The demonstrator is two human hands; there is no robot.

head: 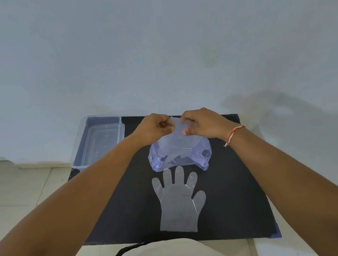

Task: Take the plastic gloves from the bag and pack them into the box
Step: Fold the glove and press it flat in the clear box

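Black mat [228, 183] against a pale wall [158, 48]; left hand [154, 128] and right hand [202, 123] pinch the bag [179, 153].

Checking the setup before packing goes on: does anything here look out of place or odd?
Nothing is damaged or spilled. One plastic glove lies flat on the black mat, outside the clear box, which looks empty. Both hands, left hand and right hand, pinch the top of the bag.

The bag [179, 153] is crumpled and translucent, so the gloves inside cannot be counted; its far mouth is hidden behind both hands' fingers [186, 131]. The box's [97, 141] near right corner is hidden behind the left forearm [99, 172]
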